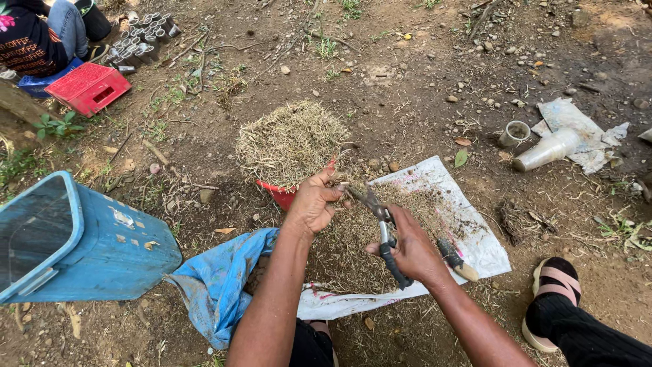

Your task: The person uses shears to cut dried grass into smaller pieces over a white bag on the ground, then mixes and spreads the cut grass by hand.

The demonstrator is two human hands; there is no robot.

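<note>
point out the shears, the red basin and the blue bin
shears (387, 238): head view, on the black handle in the right hand.
red basin (280, 194): head view, on the visible red rim.
blue bin (115, 245): head view, on its side wall.

The person (41, 34) sitting at the upper left is cut off by the frame's edge. The red bowl (282, 194) hides under a heap of dry grass (292, 139). The blue bin (81, 241) runs off the left edge. The shears' blades (363, 197) are partly hidden by the left hand (316, 204).
</note>
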